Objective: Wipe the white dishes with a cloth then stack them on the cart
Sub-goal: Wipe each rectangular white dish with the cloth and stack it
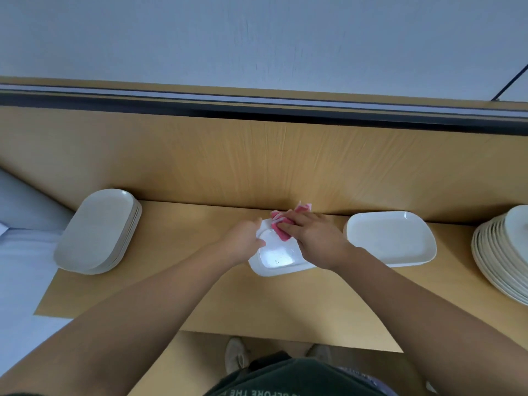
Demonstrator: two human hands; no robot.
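Observation:
A small white rectangular dish point(275, 257) sits on the wooden surface point(200, 295) in front of me, with a few dark specks inside. My left hand point(243, 241) grips its left rim. My right hand point(314, 238) presses a pink cloth point(281, 231) onto the dish's far inner part, fingers laid over the cloth. Part of the cloth sticks out beyond the fingers at the back.
A larger white rectangular dish point(391, 242) lies just right of my hands. A stack of oval white plates point(98, 231) stands at the left edge. Another tall stack of white plates point(503, 258) fills the far right. A wooden back panel point(257, 161) rises behind.

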